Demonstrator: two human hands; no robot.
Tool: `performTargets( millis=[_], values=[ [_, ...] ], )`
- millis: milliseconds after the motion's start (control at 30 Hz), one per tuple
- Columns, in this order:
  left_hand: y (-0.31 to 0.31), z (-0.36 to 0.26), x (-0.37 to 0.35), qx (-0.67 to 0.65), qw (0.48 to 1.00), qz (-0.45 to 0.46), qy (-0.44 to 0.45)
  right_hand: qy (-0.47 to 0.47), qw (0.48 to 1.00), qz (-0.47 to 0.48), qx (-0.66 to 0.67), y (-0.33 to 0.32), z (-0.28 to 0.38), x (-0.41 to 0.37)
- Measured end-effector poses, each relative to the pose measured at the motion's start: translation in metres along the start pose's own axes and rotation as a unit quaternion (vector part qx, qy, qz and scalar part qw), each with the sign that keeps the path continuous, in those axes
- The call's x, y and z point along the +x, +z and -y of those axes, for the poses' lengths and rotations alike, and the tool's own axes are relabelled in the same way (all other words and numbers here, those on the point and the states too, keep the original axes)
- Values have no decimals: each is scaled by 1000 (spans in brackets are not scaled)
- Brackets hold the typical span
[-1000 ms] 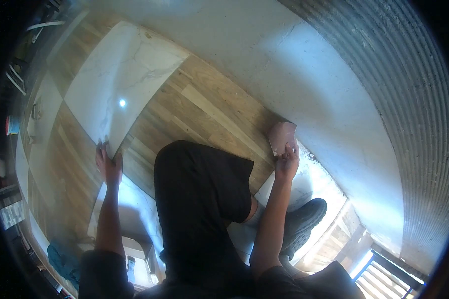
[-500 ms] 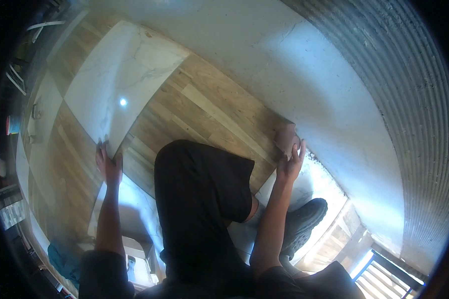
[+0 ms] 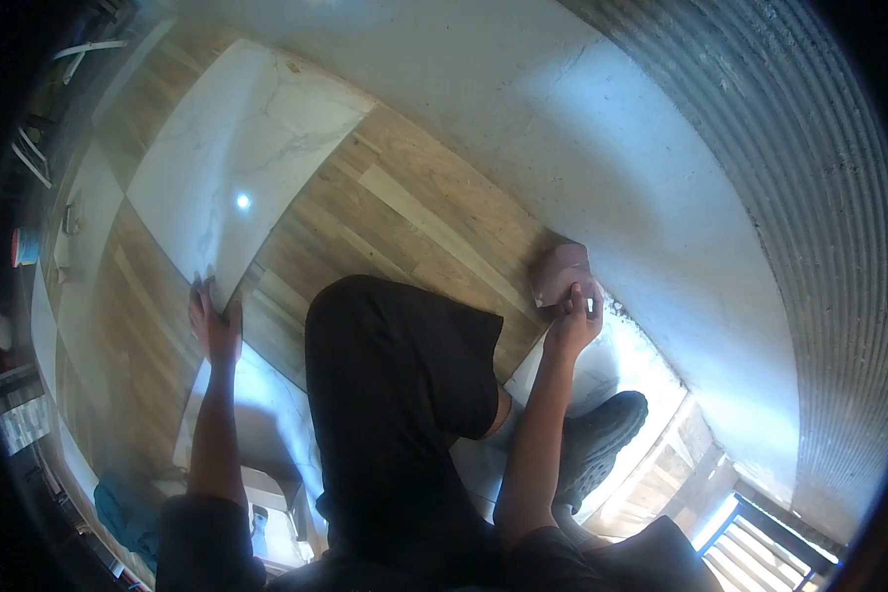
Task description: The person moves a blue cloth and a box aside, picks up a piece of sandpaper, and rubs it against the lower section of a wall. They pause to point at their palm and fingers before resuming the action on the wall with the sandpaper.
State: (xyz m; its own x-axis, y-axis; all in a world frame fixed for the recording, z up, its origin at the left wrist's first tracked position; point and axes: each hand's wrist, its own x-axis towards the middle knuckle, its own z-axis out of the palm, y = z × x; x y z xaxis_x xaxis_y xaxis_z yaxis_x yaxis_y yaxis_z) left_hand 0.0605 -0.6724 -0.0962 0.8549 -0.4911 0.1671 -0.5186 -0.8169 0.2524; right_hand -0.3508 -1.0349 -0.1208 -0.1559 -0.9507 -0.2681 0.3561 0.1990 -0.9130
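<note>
My right hand (image 3: 574, 324) grips a reddish-brown flat, angular piece (image 3: 560, 273) that looks like a broken tile shard. The shard is over the corner of a wood-look tile (image 3: 424, 212), close to the base of the wall. Resting on the floor, my left hand (image 3: 214, 321) has its fingers stretched and thumb apart. Its fingertips touch the near corner of a white marbled tile (image 3: 257, 128), where it meets the wood-look tiles. Nothing shows in that hand.
A pale wall (image 3: 562, 128) runs along the right, with ridged grey material (image 3: 809, 168) beyond. My bent knee (image 3: 385, 335) and dark shoe (image 3: 602, 444) occupy the middle. An open box (image 3: 271, 513) holding a tool lies bottom left, near a teal cloth (image 3: 128, 518).
My right hand has closed its fingers further round the shard, which has shifted slightly left and turned to show more of its face. My left hand stays in place.
</note>
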Motion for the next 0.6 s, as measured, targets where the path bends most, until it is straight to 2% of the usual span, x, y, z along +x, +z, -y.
performTargets(
  millis=[267, 333, 433, 467, 533, 600],
  values=[
    [8, 12, -1, -15, 1000, -11, 24, -76, 988, -60, -123, -8, -10, 4],
    [2, 5, 0, -13, 1000, -1, 16, -136, 972, -74, -174, -12, -16, 9],
    [-1, 1, 0, -4, 1000, 4, 13, -135, 969, -72, -191, -15, -18, 12],
    [-1, 1, -1, 3, 1000, -1, 19, -135, 969, -72, -192, -15, -17, 12],
    [0, 2, -1, 3, 1000, -1, 17, -71, 992, -51, -88, -10, -12, 7],
    [2, 5, 0, 2, 1000, -2, 15, -35, 998, -33, -37, -7, -8, 6]
  ],
)
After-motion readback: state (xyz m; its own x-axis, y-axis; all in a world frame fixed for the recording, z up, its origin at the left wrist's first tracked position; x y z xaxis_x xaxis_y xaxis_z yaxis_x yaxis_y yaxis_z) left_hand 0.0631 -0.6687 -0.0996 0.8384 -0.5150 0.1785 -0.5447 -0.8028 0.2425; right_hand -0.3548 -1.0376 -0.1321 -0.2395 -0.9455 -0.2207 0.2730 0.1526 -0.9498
